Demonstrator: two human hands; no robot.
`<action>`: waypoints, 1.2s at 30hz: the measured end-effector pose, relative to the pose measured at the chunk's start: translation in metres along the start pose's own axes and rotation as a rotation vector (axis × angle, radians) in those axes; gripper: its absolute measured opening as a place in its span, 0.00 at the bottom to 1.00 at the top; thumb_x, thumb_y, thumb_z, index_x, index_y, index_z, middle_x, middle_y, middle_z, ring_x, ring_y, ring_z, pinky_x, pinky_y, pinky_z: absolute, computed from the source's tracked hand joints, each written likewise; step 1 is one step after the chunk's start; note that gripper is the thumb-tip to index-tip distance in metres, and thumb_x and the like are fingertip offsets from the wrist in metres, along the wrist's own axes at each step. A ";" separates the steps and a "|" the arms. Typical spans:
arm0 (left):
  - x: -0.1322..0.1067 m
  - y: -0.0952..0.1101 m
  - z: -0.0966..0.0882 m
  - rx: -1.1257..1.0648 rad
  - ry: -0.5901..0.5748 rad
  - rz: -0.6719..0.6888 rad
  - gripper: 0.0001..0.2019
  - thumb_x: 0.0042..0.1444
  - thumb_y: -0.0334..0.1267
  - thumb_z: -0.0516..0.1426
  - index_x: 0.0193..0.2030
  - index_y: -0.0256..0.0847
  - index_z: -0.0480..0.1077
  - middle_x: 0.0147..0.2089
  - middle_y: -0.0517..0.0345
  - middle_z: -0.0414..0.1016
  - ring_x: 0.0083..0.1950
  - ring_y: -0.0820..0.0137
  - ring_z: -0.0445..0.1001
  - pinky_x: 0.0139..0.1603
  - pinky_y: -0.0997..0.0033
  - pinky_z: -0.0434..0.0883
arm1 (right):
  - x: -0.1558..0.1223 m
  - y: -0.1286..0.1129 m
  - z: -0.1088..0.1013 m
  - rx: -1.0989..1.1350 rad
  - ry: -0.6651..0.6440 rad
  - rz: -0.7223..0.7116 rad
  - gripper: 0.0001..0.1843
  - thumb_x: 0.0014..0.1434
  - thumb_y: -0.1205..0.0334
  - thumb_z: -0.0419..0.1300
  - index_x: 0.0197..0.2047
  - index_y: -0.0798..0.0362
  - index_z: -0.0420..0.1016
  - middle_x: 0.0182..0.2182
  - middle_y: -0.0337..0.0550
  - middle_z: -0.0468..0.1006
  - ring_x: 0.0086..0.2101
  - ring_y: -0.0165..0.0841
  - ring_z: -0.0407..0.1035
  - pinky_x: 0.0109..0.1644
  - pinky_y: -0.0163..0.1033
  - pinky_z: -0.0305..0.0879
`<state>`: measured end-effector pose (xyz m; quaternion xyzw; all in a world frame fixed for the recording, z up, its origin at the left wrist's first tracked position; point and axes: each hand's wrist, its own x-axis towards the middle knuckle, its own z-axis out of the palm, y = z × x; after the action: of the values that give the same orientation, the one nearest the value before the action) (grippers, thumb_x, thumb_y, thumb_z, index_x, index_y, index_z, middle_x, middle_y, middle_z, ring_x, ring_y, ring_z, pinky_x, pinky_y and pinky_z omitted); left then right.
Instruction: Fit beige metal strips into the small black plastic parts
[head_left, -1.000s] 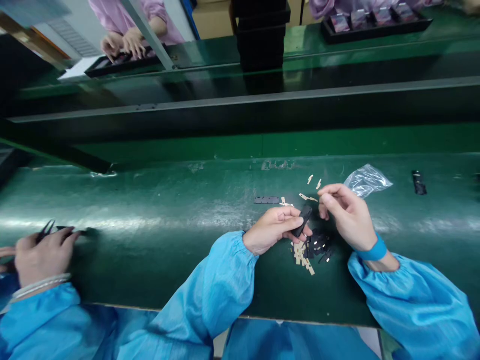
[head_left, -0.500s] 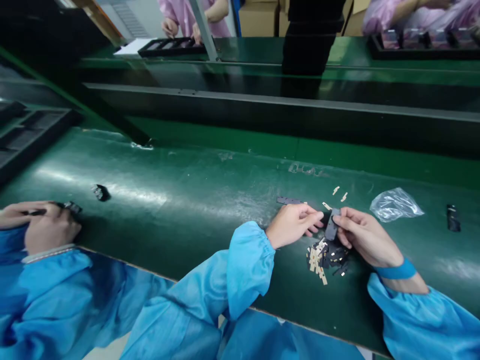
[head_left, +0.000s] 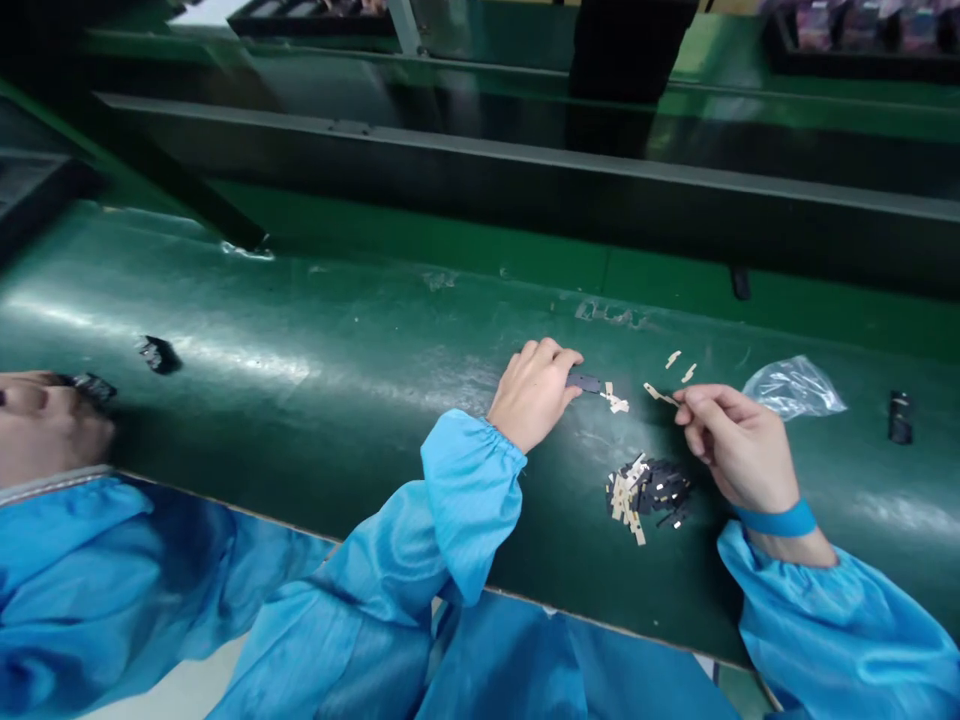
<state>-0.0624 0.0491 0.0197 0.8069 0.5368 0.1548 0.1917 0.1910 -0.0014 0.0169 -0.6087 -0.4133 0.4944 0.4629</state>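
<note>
Here on the bench (head_left: 360, 440), a pile of parts (head_left: 649, 490) lies in front, a bar (head_left: 585, 382) behind it leftward at the left hand (head_left: 534, 392), loose strips (head_left: 673, 359) behind the pile, and a plastic bag (head_left: 795, 388) just right of the right hand (head_left: 739, 440).

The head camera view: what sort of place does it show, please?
Probably a factory assembly line, though no sign confirms it. A long green workbench, a pile of small black and pale parts, and loose blue work sleeves with gathered cuffs suggest this.
</note>
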 end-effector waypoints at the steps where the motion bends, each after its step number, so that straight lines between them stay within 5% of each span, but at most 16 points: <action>1: -0.001 -0.001 0.001 0.022 -0.023 0.001 0.18 0.61 0.34 0.63 0.58 0.39 0.73 0.52 0.47 0.75 0.55 0.56 0.72 0.58 0.54 0.72 | 0.001 0.000 -0.002 -0.032 -0.003 -0.013 0.14 0.60 0.48 0.69 0.39 0.52 0.81 0.27 0.39 0.75 0.18 0.23 0.59 0.17 0.31 0.51; 4: -0.001 -0.002 0.004 -0.030 -0.040 0.000 0.14 0.64 0.30 0.59 0.55 0.42 0.75 0.47 0.50 0.74 0.51 0.60 0.73 0.56 0.57 0.72 | 0.001 -0.005 -0.010 -0.218 -0.140 -0.043 0.16 0.61 0.46 0.68 0.38 0.52 0.81 0.27 0.40 0.77 0.19 0.25 0.61 0.20 0.33 0.57; 7: 0.001 0.001 0.004 -0.207 0.011 -0.024 0.12 0.63 0.28 0.57 0.50 0.44 0.76 0.44 0.54 0.73 0.45 0.67 0.73 0.52 0.62 0.73 | -0.001 -0.011 -0.017 -0.500 -0.440 -0.166 0.16 0.64 0.46 0.65 0.39 0.50 0.83 0.31 0.44 0.81 0.25 0.30 0.69 0.28 0.36 0.65; 12: 0.004 0.017 0.009 -0.791 -0.036 -0.175 0.09 0.60 0.31 0.60 0.46 0.39 0.69 0.40 0.59 0.73 0.34 0.77 0.72 0.39 0.73 0.74 | -0.004 -0.011 -0.016 -0.757 -0.658 -0.409 0.11 0.69 0.56 0.60 0.48 0.46 0.82 0.42 0.45 0.80 0.39 0.35 0.75 0.43 0.39 0.69; 17: 0.001 0.030 0.017 -1.135 -0.186 -0.212 0.24 0.59 0.29 0.59 0.63 0.44 0.64 0.45 0.58 0.72 0.35 0.76 0.77 0.39 0.73 0.80 | -0.005 -0.012 -0.014 -0.799 -0.662 -0.383 0.08 0.69 0.59 0.58 0.37 0.48 0.76 0.36 0.43 0.77 0.35 0.34 0.71 0.40 0.39 0.67; 23: -0.001 0.030 0.021 -0.927 -0.168 -0.192 0.06 0.63 0.31 0.55 0.45 0.38 0.71 0.49 0.55 0.73 0.31 0.81 0.76 0.31 0.80 0.77 | -0.002 -0.016 -0.019 -0.489 -0.550 -0.102 0.14 0.65 0.48 0.63 0.37 0.50 0.75 0.25 0.39 0.72 0.24 0.29 0.62 0.26 0.35 0.59; 26: -0.001 0.028 0.020 -0.828 -0.179 -0.166 0.07 0.62 0.29 0.52 0.43 0.38 0.71 0.49 0.55 0.74 0.23 0.84 0.71 0.26 0.79 0.72 | -0.002 -0.012 -0.015 -0.312 -0.530 0.044 0.17 0.60 0.46 0.67 0.35 0.51 0.72 0.24 0.37 0.71 0.22 0.27 0.62 0.24 0.34 0.60; 32: -0.004 0.031 0.015 -0.659 -0.270 0.037 0.17 0.61 0.27 0.50 0.50 0.41 0.77 0.44 0.57 0.75 0.31 0.77 0.72 0.37 0.75 0.75 | -0.003 -0.005 -0.006 -0.280 -0.442 0.059 0.19 0.61 0.45 0.67 0.37 0.52 0.71 0.21 0.33 0.68 0.19 0.25 0.63 0.23 0.32 0.61; 36: -0.007 0.034 0.017 -0.626 -0.302 0.041 0.21 0.67 0.30 0.48 0.59 0.44 0.75 0.49 0.55 0.73 0.25 0.81 0.68 0.36 0.75 0.75 | -0.003 -0.004 -0.006 -0.278 -0.442 0.048 0.20 0.61 0.43 0.67 0.37 0.52 0.72 0.21 0.33 0.68 0.20 0.25 0.62 0.23 0.32 0.62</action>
<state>-0.0302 0.0283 0.0201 0.7335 0.4125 0.1946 0.5039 0.1964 -0.0044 0.0223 -0.5531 -0.5539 0.5647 0.2613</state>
